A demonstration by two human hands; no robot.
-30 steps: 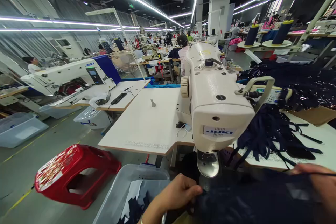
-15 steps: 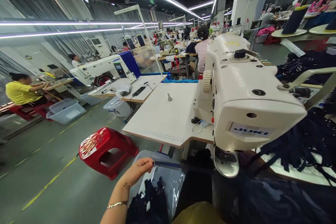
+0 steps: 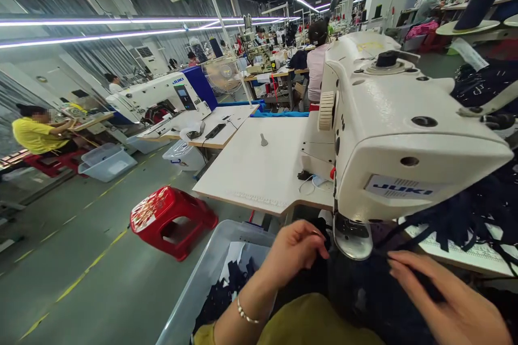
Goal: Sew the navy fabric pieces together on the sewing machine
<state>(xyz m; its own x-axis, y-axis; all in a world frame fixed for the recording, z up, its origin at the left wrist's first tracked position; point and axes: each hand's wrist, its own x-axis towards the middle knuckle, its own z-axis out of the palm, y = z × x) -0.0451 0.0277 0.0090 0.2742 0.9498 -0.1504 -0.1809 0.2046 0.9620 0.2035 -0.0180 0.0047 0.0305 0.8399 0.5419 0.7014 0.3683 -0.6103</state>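
My left hand (image 3: 297, 250) is just left of the sewing machine's needle area, fingers curled together; anything in them is lost against the dark background. To the right of the machine's silver plate (image 3: 353, 241), my right hand (image 3: 435, 288) has its thumb and fingertips close together in a pinch. What they grip cannot be made out against the dark cloth. The white sewing machine (image 3: 404, 135) stands above both hands. Dark navy straps (image 3: 453, 218) hang at its right side. Below my left forearm, a clear plastic bin (image 3: 184, 294) holds dark strap pieces (image 3: 226, 294).
A white tabletop (image 3: 243, 164) with a small grey metal piece (image 3: 264, 140) extends behind the machine. On the floor at left is a red stool (image 3: 174, 221). Another sewing machine (image 3: 162, 99) stands farther back. A person in yellow (image 3: 34, 132) sits at far left.
My left hand has moved right from over the bin to the machine, and the dark strap it held no longer shows. My right hand has come into view. The view has shifted slightly.
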